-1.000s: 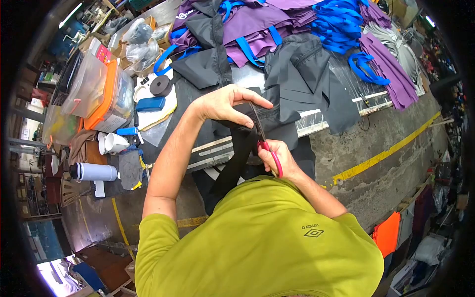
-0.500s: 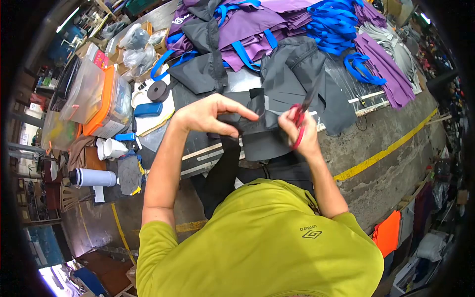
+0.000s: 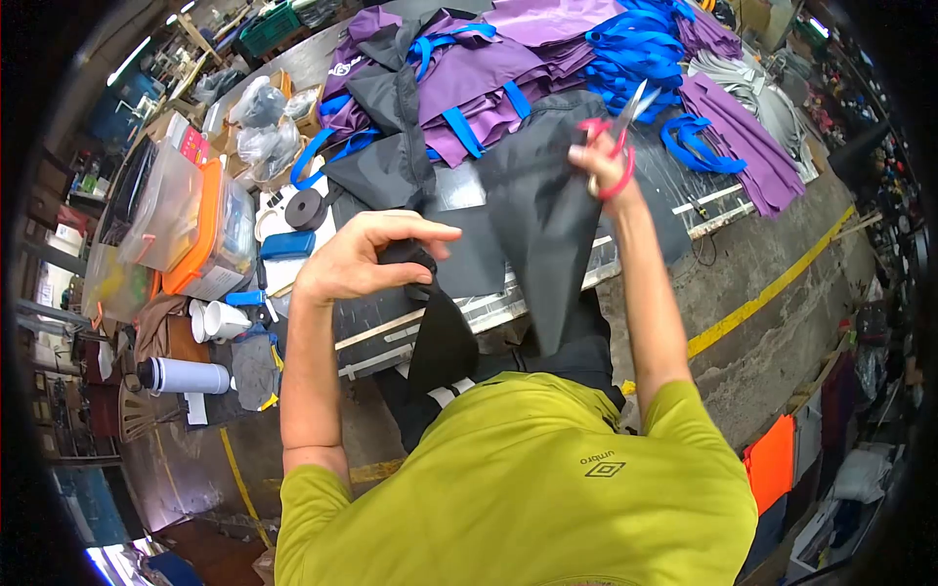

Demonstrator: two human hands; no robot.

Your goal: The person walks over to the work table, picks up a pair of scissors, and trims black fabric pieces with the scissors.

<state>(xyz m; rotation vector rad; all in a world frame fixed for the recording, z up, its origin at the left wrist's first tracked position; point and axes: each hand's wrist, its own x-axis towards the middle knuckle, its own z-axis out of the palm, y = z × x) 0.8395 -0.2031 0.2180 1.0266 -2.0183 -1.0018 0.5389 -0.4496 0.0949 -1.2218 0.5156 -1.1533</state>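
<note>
My left hand (image 3: 371, 256) is curled round a bunched black strip (image 3: 440, 342), which hangs down over the table's front edge. To the right, my right hand (image 3: 608, 174) holds scissors (image 3: 618, 146) with red-pink handles, blades pointing up and away. Beneath that hand, a dark grey fabric piece (image 3: 542, 220) is lifted and blurred, its lower corner hanging past the edge; how the hand grips it is unclear. Another black-grey fabric piece (image 3: 391, 142) lies beyond my left hand, against purple fabric (image 3: 479, 83) with blue straps.
On the left are an orange-rimmed plastic box (image 3: 200, 234), a black tape roll (image 3: 306, 209), a blue case (image 3: 287, 245), white cups (image 3: 225, 320) and a bottle (image 3: 186, 376). Blue straps (image 3: 635, 59) are heaped at the back, with purple strips (image 3: 738, 146) at the right.
My right hand has moved up and to the right with the scissors, and the grey fabric has shifted with it. My left hand has moved left and slightly down, away from the right hand.
</note>
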